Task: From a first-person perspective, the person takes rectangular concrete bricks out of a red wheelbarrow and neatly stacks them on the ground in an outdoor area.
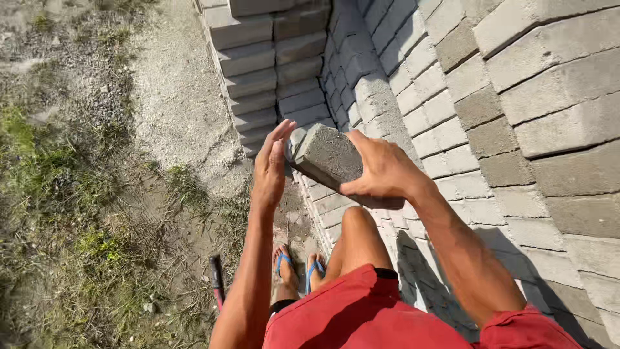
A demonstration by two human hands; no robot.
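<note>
Right hand (381,171) grips gray concrete block (330,155) mid-air, tilted, beside block stack (452,129). Left hand (271,165) spread flat, steadying block's end. Step: carrying. Next move likely needs both hands, level placement.

Grey, speckled concrete block (330,157); the stacked blocks (516,97) are pale grey to tan — some darker. Shorts (361,313) are red, sandals (297,266) blue-strapped, ground (84,194) dusty beige with green-brown grass.

right hand (381,169) gripping grey block (329,155), stacked pavers (549,84)
</note>
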